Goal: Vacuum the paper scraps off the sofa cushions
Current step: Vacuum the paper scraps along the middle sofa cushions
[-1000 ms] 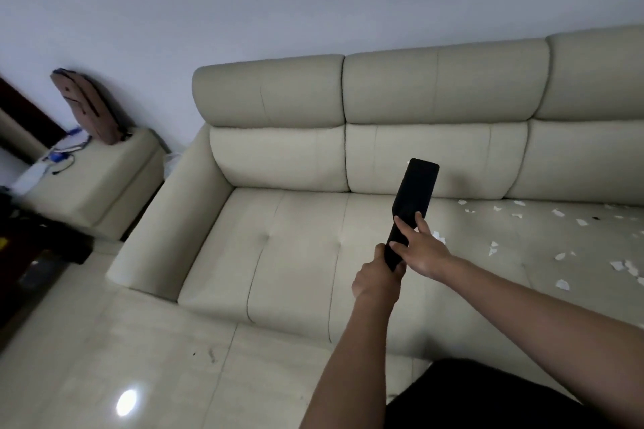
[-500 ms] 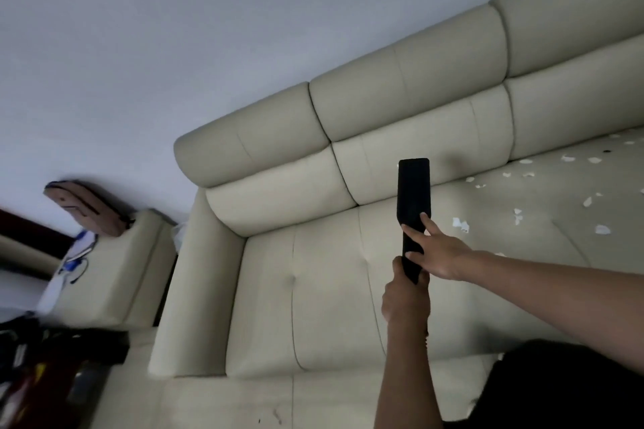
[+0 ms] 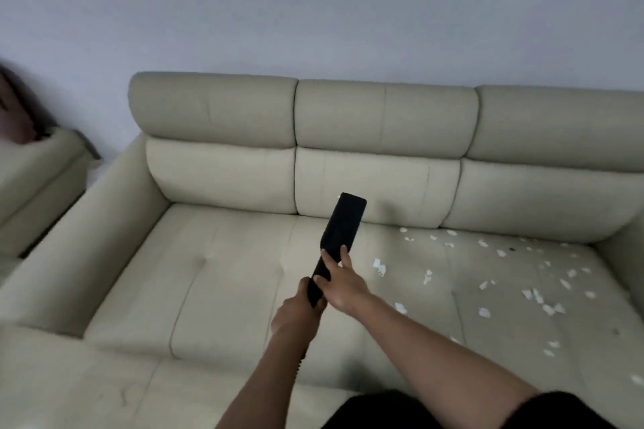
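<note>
1. Black and flat, the vacuum (image 3: 343, 230) was raised in front of me above the seat of the sofa (image 3: 226, 272), its wide end pointing toward the backrest. My left hand (image 3: 298, 305) was wrapped round its lower end. My right hand (image 3: 343, 284) lay on the body just above, with the fingers fairly straight, touching rather than grasping.
2. The paper scraps (image 3: 536, 294) lay scattered over the right part of the seat, most of them well apart from the vacuum. A few lay nearer, just to the right of my right hand. I saw none on the left part of the seat.
3. I judged this to be the readying step: settling my grip or finding the switch. With so many scraps lying there, the task looked barely begun.
4. The next move called for lowering the wide end onto the cushion and swinging it right toward the nearest scraps. The mouth would need to stay flat and move slowly, since such light scraps might skitter away.
5. Whatever my right fingers were touching was covered by them. The vacuum's mouth faced away, so I could not tell whether it was running. The sofa's right end was cut off, so more scraps might lie beyond it. The other seat (image 3: 38, 185) at the left and the brown thing (image 3: 14, 115) on it were blurred.
</note>
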